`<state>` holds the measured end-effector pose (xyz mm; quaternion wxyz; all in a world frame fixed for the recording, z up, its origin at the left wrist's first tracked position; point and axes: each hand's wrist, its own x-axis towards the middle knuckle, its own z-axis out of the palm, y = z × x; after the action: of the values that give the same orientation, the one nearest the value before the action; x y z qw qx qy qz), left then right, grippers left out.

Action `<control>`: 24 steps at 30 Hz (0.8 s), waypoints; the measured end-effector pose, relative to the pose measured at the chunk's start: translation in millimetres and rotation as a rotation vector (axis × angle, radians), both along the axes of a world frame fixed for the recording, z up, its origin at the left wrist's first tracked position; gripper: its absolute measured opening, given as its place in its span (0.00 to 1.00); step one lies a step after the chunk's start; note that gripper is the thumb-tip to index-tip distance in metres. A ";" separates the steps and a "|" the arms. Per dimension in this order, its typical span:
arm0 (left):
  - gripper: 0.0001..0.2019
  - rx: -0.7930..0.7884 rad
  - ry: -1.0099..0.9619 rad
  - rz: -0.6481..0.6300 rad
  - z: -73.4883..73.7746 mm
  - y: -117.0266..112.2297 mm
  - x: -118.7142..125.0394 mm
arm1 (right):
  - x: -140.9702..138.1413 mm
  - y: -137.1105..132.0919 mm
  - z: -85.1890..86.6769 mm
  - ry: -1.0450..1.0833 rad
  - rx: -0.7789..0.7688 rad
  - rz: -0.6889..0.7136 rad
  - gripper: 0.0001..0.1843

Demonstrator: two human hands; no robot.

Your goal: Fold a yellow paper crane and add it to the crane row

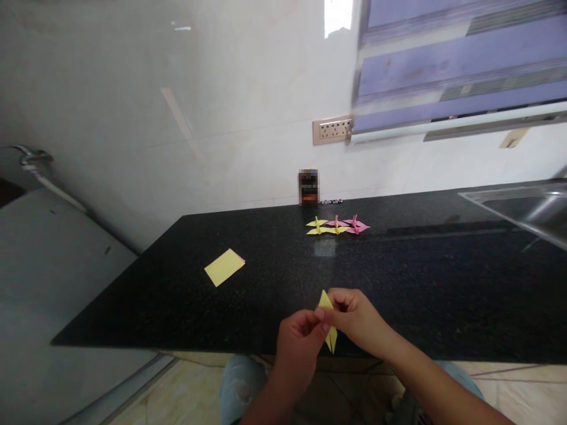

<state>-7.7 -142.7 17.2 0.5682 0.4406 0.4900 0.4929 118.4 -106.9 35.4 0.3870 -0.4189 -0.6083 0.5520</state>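
Both hands meet above the near edge of a black stone counter [420,283]. My left hand [300,341] and my right hand [355,317] pinch a small folded yellow paper [326,302] between them; its points stick out above and below the fingers. Farther back on the counter stand three finished paper cranes [336,225] in a row, two yellow and one pink. A flat square of yellow paper [224,267] lies to the left, apart from my hands.
A small dark box [308,187] stands against the white tiled wall, below a socket strip [332,130]. A steel sink [522,206] is set in the counter at the right. A window with blinds is above. My knees in jeans show below.
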 end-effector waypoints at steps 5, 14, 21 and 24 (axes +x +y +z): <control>0.08 0.012 0.025 -0.007 3.4 -3.8 2.0 | -6.4 0.5 -2.3 0.201 -0.213 -0.101 0.21; 0.07 -0.033 -0.128 0.128 2.7 -2.8 3.0 | 1.2 -11.4 -6.2 0.161 -0.042 -0.047 0.13; 0.06 0.003 -0.128 0.133 5.7 -3.7 0.8 | 3.7 -18.1 -7.2 0.134 0.002 -0.098 0.12; 0.06 0.051 -0.117 0.091 10.6 -4.1 -0.2 | 5.2 -18.0 -9.8 0.171 -0.056 -0.080 0.11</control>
<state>-7.9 -146.7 27.7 0.5616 0.4024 0.4629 0.5554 123.6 -124.9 25.6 0.4473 -0.4047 -0.5401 0.5869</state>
